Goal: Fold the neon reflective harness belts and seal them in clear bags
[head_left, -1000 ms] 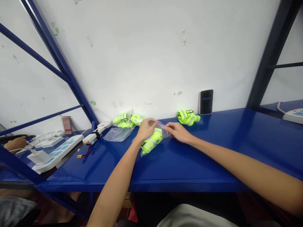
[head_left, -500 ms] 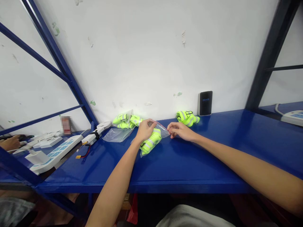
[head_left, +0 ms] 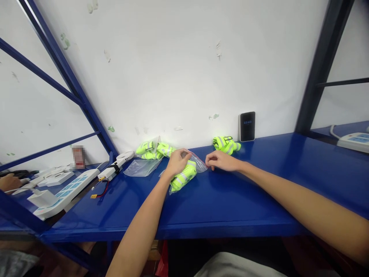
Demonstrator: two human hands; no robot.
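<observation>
A clear zip bag (head_left: pixel 198 163) with a red seal strip lies on the blue shelf (head_left: pixel 230 196), and a folded neon-yellow reflective vest (head_left: pixel 183 176) is inside it. My left hand (head_left: pixel 177 162) pinches the left end of the bag's mouth. My right hand (head_left: pixel 220 161) pinches the right end of the seal strip, fingers closed. Both hands rest low on the shelf surface.
An empty clear bag (head_left: pixel 141 167) and more bagged yellow vests (head_left: pixel 155 148) lie behind to the left. One loose vest (head_left: pixel 226 143) and a dark phone (head_left: pixel 247 126) stand against the wall. A small white fan (head_left: pixel 115 166), a power strip (head_left: pixel 67 188) and another person's hand (head_left: pixel 8 181) are at the left.
My right hand has slid slightly rightward along the bag's seal strip, away from my left hand. The view has shifted a little to the right.
</observation>
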